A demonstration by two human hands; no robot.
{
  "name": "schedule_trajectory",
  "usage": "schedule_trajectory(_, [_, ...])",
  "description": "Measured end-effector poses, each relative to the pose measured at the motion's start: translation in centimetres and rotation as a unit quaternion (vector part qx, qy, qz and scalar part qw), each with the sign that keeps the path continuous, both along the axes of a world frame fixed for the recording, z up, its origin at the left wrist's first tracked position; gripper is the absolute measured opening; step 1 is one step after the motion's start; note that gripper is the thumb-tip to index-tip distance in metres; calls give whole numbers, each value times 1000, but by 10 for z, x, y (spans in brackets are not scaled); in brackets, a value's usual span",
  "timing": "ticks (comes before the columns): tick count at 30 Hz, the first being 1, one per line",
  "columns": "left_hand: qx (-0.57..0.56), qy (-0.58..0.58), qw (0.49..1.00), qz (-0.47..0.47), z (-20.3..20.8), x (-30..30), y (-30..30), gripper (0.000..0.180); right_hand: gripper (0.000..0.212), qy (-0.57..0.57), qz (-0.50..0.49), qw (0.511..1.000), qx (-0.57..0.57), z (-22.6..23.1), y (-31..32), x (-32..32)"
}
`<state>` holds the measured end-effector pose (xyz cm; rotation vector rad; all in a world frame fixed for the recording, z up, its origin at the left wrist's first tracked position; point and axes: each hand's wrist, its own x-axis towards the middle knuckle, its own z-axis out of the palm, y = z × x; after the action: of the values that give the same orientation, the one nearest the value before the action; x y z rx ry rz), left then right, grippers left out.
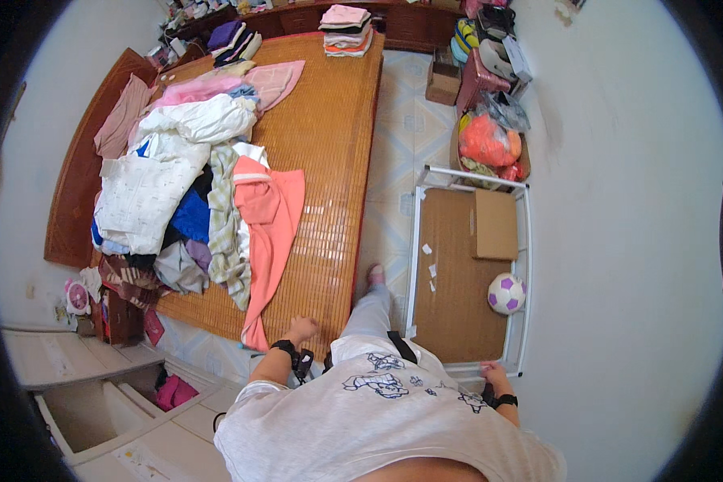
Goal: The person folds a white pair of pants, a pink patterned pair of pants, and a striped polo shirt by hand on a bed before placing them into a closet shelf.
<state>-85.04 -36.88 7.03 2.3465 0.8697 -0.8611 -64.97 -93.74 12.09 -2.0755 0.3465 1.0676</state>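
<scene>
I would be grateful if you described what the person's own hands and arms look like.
The left hand and right hand wear no gloves. A black band circles the left wrist, with a small black attachment beside it; another black band circles the right. Pale fabric sleeves leave the forearms bare.

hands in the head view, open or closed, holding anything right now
Left hand: loosely curled, nothing visibly held; can't tell if fully closed.
Right hand: near the white frame; can't tell if open, closed or holding.
</scene>
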Motion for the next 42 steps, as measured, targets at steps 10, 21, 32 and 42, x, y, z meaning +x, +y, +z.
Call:
schedule_trajectory(10, [-77,-66,966,237,-17,155,93,30,32,145,2,988,54,40,111,147])
schedule_trajectory(21, [23,-161,982,98,12,329,186,29,53,79,50,992,84,53,251,316])
schedule_trajectory(32, [-470,-189,679,532,35,528,296,14,21,50,164,983,63,-23,321,516])
schedule_trajectory(42, [-516,-227,612,554,63,702,360,13,32,20,118,985,128,-15,425,726])
